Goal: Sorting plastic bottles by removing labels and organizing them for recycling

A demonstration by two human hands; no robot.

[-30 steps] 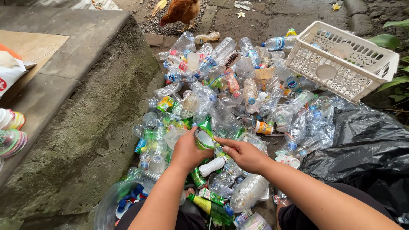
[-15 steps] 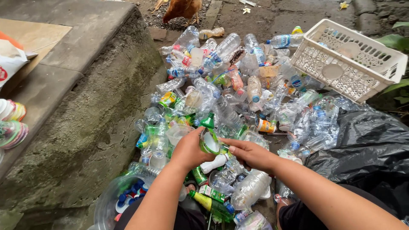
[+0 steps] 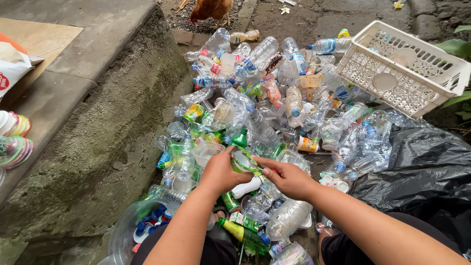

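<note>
Head view: left hand [image 3: 222, 172] fingers clenched round green bottle [image 3: 242, 158], right hand [image 3: 289, 179] fingers pinching its label

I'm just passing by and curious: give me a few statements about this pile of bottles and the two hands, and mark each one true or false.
1. Both hands, the left hand and the right hand, are on a green bottle. True.
2. The white basket stands upright and full of bottles. False: it lies tipped on its side and looks empty.
3. A black plastic bag lies to the right. True.
4. A cat sits at the top. False: it is a chicken.
</note>
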